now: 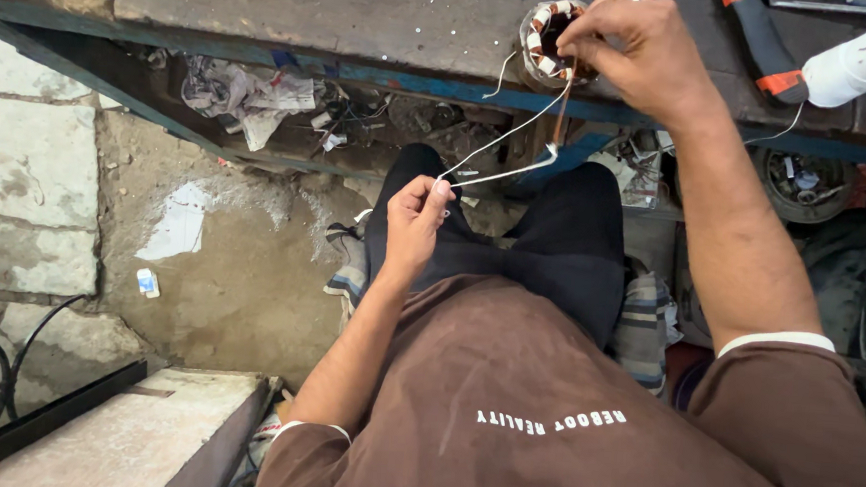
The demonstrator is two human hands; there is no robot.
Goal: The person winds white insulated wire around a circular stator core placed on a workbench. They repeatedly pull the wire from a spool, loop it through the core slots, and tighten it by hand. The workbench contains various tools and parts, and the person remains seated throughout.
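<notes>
A round motor stator [543, 42] with copper windings wrapped in white tape stands at the front edge of a worn workbench [317, 11]. My right hand [633, 47] rests on its right side and pinches something at the winding. My left hand [417, 210], lower down over my lap, pinches the end of a thin white cord [505, 138]. The cord runs up from those fingers to the stator, with a second strand looping back beside a thin brown rod [562, 106] that hangs from the stator.
A tool with orange-banded black handle [766, 43] and a white tube [865, 59] lie on the bench at right. Under the bench sit crumpled paper [247, 97], wires and metal parts. Stone slabs [27, 169] are at left, a dark wheel-like part [807, 181] at right.
</notes>
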